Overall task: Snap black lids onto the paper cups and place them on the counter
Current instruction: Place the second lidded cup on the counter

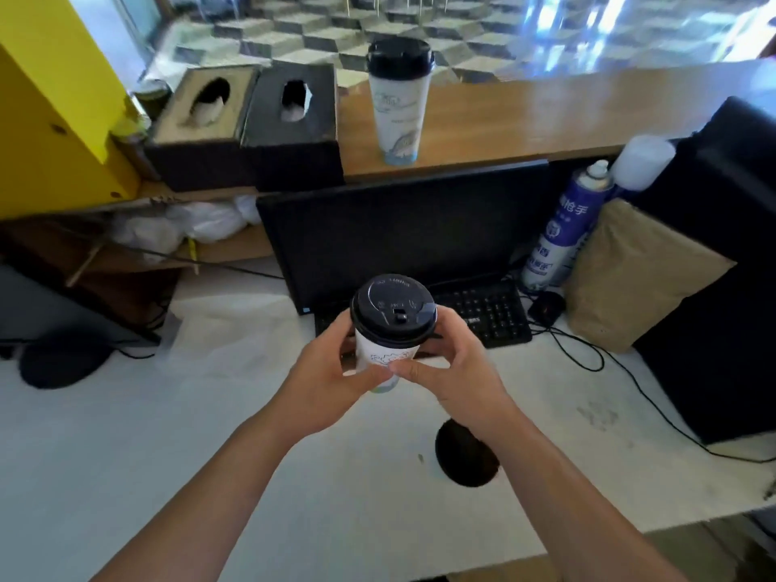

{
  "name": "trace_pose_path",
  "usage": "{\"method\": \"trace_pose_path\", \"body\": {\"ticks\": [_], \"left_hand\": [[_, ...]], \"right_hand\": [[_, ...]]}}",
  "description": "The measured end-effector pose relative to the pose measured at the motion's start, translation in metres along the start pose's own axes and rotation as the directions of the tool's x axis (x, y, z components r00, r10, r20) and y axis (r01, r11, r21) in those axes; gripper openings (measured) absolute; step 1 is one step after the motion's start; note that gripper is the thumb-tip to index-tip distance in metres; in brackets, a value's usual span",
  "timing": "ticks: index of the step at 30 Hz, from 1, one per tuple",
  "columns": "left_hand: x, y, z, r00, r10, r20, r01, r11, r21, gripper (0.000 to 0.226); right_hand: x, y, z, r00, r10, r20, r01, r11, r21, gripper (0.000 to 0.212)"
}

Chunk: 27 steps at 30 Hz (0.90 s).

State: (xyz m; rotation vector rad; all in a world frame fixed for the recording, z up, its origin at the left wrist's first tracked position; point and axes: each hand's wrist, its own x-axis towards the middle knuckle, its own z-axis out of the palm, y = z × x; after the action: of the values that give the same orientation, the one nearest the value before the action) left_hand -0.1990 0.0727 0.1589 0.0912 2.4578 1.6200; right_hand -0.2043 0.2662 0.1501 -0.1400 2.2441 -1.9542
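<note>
A white paper cup with a black lid on top is held above the white desk. My left hand grips its left side and my right hand grips its right side, the thumbs meeting on the front. A second, taller white cup with a black lid stands upright on the wooden counter behind the monitor. Another black lid lies on the desk beneath my right wrist.
A dark monitor and black keyboard sit just behind the held cup. Two tissue boxes stand on the counter's left. A blue spray can, brown paper bag and black box crowd the right. Cables trail across the desk.
</note>
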Motion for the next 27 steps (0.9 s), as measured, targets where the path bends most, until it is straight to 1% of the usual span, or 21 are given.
{"method": "trace_pose_path", "body": {"ticks": [4, 8, 11, 14, 16, 20, 23, 27], "left_hand": [[0.020, 0.034, 0.001, 0.997, 0.056, -0.050, -0.057, 0.998, -0.010, 0.071], [0.041, 0.060, 0.006, 0.988, 0.129, -0.086, -0.129, 0.992, 0.003, 0.069], [0.061, 0.080, 0.017, 0.979, 0.173, -0.109, -0.177, 0.984, -0.028, 0.066], [0.085, 0.099, 0.030, 0.968, 0.227, -0.110, -0.234, 0.971, -0.057, 0.065], [0.102, 0.111, 0.039, 0.966, 0.237, -0.104, -0.246, 0.965, -0.086, 0.064], [0.140, 0.135, 0.051, 0.957, 0.271, -0.101, -0.282, 0.951, -0.123, 0.061], [0.168, 0.150, 0.055, 0.948, 0.288, -0.134, -0.304, 0.944, -0.129, 0.062], [0.202, 0.166, 0.052, 0.930, 0.323, -0.177, -0.345, 0.932, -0.111, 0.057]], "right_hand": [[0.027, -0.024, -0.023, 0.995, -0.092, 0.034, 0.093, 0.995, -0.030, 0.058], [0.050, -0.045, -0.045, 0.981, -0.187, 0.046, 0.189, 0.981, -0.045, 0.061], [0.063, -0.054, -0.069, 0.978, -0.199, 0.059, 0.200, 0.979, -0.027, 0.065], [0.078, -0.062, -0.097, 0.968, -0.247, 0.040, 0.249, 0.968, -0.037, 0.063], [0.087, -0.069, -0.115, 0.961, -0.275, 0.027, 0.276, 0.959, -0.061, 0.059], [0.109, -0.085, -0.146, 0.948, -0.317, -0.029, 0.315, 0.947, -0.055, 0.053], [0.131, -0.095, -0.160, 0.934, -0.351, -0.058, 0.347, 0.935, -0.078, 0.048], [0.165, -0.106, -0.169, 0.921, -0.381, -0.084, 0.373, 0.923, -0.097, 0.049]]}}
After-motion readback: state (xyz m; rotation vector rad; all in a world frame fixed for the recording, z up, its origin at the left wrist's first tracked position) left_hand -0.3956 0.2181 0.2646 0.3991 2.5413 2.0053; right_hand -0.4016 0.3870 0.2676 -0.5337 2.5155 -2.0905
